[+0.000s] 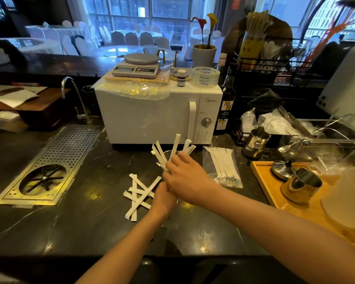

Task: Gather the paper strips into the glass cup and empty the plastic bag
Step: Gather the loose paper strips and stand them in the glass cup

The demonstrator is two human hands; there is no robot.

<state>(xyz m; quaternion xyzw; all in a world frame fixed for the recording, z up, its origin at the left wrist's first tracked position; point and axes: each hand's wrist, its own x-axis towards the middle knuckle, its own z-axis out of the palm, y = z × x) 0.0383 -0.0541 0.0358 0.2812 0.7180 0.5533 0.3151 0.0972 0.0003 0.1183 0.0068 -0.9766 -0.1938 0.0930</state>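
A glass cup (168, 155) stands on the dark counter in front of the microwave, mostly hidden behind my hands. Several white paper strips (173, 148) stick up out of it, fanned apart. My right hand (186, 176) is closed around that bunch at the cup's rim. My left hand (164, 198) sits just below and partly under the right one, its fingers hidden. A loose pile of paper strips (138, 191) lies crossed on the counter to the left of my left hand. A clear plastic bag (223, 168) holding more white strips lies flat to the right.
A white microwave (152, 117) stands right behind the cup. A perforated metal drain with a rinser (47, 167) is set in the counter at left, beside a tap (74, 97). At right, a wooden tray (303, 203) carries steel jugs, and another steel jug (254, 142) stands behind the bag.
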